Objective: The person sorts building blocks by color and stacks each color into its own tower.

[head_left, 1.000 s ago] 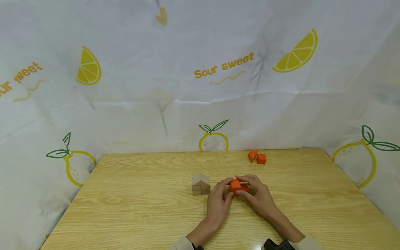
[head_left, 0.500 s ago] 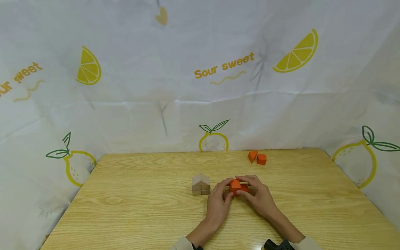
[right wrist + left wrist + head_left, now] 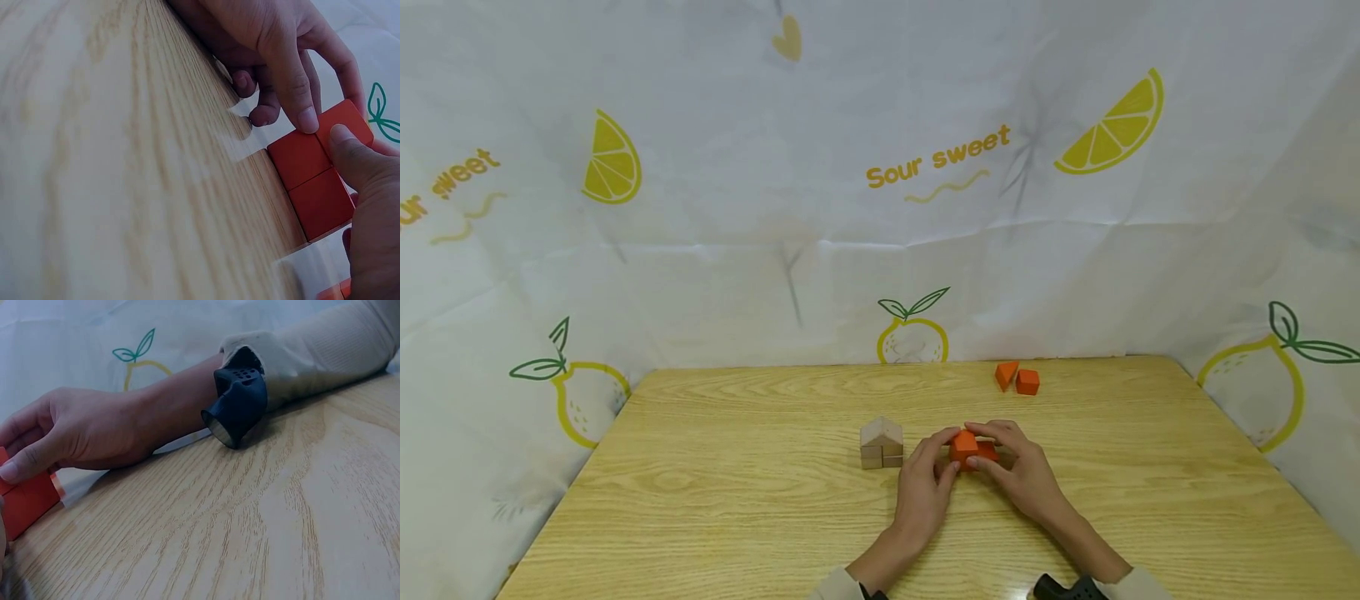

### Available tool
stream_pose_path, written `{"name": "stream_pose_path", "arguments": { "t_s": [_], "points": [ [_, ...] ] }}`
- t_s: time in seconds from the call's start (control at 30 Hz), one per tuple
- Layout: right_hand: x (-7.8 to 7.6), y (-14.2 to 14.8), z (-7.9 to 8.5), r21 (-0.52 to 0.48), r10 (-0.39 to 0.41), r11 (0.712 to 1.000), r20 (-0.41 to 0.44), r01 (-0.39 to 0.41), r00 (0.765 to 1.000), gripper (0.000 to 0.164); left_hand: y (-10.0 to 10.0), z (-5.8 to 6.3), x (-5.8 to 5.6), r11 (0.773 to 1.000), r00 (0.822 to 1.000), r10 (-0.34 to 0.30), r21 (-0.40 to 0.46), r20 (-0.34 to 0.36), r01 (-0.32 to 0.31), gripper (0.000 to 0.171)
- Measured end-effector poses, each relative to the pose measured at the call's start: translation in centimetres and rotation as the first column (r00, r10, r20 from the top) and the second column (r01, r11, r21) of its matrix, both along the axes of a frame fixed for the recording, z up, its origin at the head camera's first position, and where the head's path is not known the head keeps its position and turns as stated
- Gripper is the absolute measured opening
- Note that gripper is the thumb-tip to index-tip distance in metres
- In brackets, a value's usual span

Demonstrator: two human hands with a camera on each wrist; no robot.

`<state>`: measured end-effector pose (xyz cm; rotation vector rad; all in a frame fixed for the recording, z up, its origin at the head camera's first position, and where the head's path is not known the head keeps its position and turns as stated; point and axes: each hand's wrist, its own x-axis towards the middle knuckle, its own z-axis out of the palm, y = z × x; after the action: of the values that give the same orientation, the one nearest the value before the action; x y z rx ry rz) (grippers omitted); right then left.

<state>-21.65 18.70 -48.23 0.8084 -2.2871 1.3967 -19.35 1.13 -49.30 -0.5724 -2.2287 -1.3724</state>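
Note:
In the head view, several red wooden blocks stand together between the two hands. An upper red block [image 3: 964, 443] sits on two lower ones, the left lower block [image 3: 299, 160] and the right lower block [image 3: 321, 204], side by side in the right wrist view. My left hand [image 3: 921, 492] pinches the stack from the left, its thumb at the seam between upper and lower block. From the right, my right hand [image 3: 1026, 479] pinches the upper block, thumb on its near face. Left of the hands is a small house of plain wooden blocks [image 3: 882, 443]. Far-side fingertips are partly hidden.
Toward the back of the wooden table [image 3: 737, 500] lie a red triangular block [image 3: 1006, 376] and a red cube [image 3: 1027, 382]. A white cloth [image 3: 737, 292] printed with lemons hangs along the back and sides. A dark wrist camera [image 3: 237, 403] sits on the right wrist.

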Motion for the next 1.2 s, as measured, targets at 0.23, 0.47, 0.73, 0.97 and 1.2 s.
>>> {"name": "stream_pose_path", "arguments": {
  "t_s": [0.23, 0.47, 0.73, 0.97, 1.2],
  "points": [
    [0.1, 0.0, 0.2, -0.007, -0.039, 0.999, -0.021, 0.039, 0.999, 0.050, -0.1, 0.1, 0.0, 1.000, 1.000, -0.020, 0.010, -0.010, 0.020, 0.048],
    [0.7, -0.5, 2.8, -0.091, -0.220, 0.972, -0.030, 0.216, 0.975, 0.033, -0.1, -0.1, 0.0, 1.000, 1.000, -0.006, 0.008, -0.017, 0.006, 0.047],
    [-1.8, 1.5, 1.2, -0.137, -0.382, 0.917, -0.043, 0.374, 0.923, 0.030, 0.0, 0.0, 0.0, 1.000, 1.000, -0.004, 0.006, -0.026, 0.004, 0.048],
    [-3.6, 3.2, 0.4, -0.137, -0.431, 0.895, -0.030, 0.423, 0.902, 0.030, 0.0, -0.2, -0.1, 1.000, 0.999, -0.006, 0.012, -0.038, 0.006, 0.048],
    [-4.8, 4.6, 0.4, -0.093, -0.501, 0.860, 0.037, 0.502, 0.865, 0.037, 0.0, -0.3, -0.2, 1.000, 0.999, 0.002, 0.013, -0.047, -0.001, 0.049]
  ]
}}
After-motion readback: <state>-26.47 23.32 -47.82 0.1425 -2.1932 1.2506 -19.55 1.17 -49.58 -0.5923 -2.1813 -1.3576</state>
